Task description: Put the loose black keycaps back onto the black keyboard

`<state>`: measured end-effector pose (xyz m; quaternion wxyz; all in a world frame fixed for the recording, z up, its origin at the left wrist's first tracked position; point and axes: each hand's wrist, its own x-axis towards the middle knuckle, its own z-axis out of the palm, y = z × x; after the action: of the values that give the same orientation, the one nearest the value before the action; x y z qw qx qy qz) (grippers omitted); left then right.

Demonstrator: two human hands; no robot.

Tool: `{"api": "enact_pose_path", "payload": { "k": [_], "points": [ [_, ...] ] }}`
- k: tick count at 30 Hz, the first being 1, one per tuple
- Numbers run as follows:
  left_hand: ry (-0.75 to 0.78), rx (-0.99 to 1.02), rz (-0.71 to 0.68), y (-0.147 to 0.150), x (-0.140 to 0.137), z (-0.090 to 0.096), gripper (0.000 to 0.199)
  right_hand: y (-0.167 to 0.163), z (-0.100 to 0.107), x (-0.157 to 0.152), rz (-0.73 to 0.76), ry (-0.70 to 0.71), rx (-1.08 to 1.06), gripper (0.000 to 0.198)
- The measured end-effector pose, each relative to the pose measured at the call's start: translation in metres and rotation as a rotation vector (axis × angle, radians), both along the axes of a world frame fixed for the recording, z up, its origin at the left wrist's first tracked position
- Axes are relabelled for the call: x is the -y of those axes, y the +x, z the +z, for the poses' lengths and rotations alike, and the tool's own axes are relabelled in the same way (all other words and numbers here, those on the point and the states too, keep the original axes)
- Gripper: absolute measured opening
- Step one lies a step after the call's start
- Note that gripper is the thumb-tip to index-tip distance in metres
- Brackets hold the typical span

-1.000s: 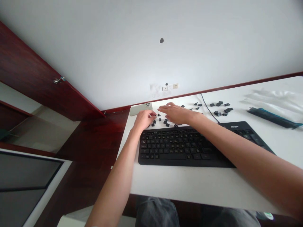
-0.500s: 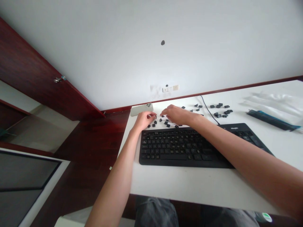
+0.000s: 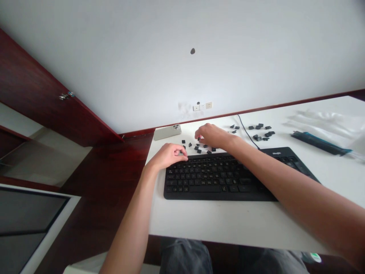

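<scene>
A black keyboard [image 3: 196, 188] lies on the white table, with several loose black keycaps [image 3: 196, 148] scattered behind it. My left hand [image 3: 168, 155] is at the keyboard's back left corner, thumb and forefinger curled together. Whatever may be between those fingertips is too small to make out. Behind the keyboard my right hand [image 3: 211, 135] reaches down among the caps, its fingers bent in a pinch around a dark keycap [image 3: 199, 139]. My right forearm crosses over the right part of the keyboard and hides some keys.
A pale phone [image 3: 167, 132] lies at the table's back left. More loose keycaps [image 3: 258, 137] are grouped beyond the cable [image 3: 247, 129]. At the right lie a dark strip-like package [image 3: 319, 142] and clear plastic wrapping [image 3: 322, 121]. A wall with sockets [image 3: 203, 106] stands behind.
My left hand has moved back toward me to the keyboard's corner, leaving a keycap visible near the phone. My right hand's fingers have curled in around a keycap. The view has shifted slightly.
</scene>
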<state>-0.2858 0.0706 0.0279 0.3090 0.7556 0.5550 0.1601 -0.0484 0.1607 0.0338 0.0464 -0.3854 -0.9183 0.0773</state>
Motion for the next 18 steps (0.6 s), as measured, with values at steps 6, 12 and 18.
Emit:
{"api": "enact_pose_path", "payload": {
  "k": [6,12,18],
  "points": [
    [0.008,0.028,-0.016,-0.001,0.000,-0.001,0.019,-0.004,0.020,0.015,0.094,-0.015,-0.170,0.043],
    [0.024,0.064,-0.005,-0.002,-0.001,-0.003,0.021,-0.016,0.034,0.035,0.193,0.029,-0.179,0.034],
    [0.033,0.093,0.012,-0.002,-0.001,-0.007,0.022,-0.014,0.045,0.046,0.239,0.039,-0.196,0.034]
  ]
}}
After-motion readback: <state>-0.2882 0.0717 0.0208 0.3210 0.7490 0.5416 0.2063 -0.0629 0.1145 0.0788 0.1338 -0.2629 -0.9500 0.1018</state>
